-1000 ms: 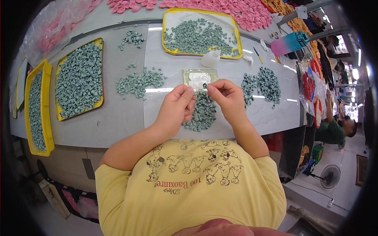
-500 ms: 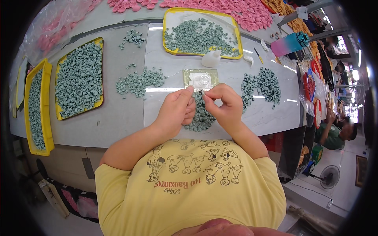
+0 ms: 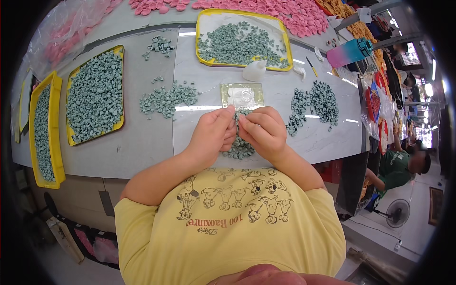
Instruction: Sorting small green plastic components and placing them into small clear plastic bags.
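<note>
My left hand is closed in a pinch in front of my chest, its thumb tip raised; what it holds is too small to name. Close beside it, my right hand pinches too, its fingertips nearly meeting the left ones, and its catch is hidden between the fingers. Below and between both hands lies a pile of small grey-green pieces, partly covered by them. Just beyond my fingertips sits a flat greenish pad with a clear round dish on it. Behind that lies a white squeeze bottle.
Small green pieces fill a far yellow tray, a left tray and a deep yellow bin. Loose heaps lie on both sides. A pink-blue bottle and yellow knife are at right. Pink pieces cover the back.
My right hand has moved left and closer to my left hand, its fingers folding in. The left hand stays nearly still. A person at the far right has shifted.
</note>
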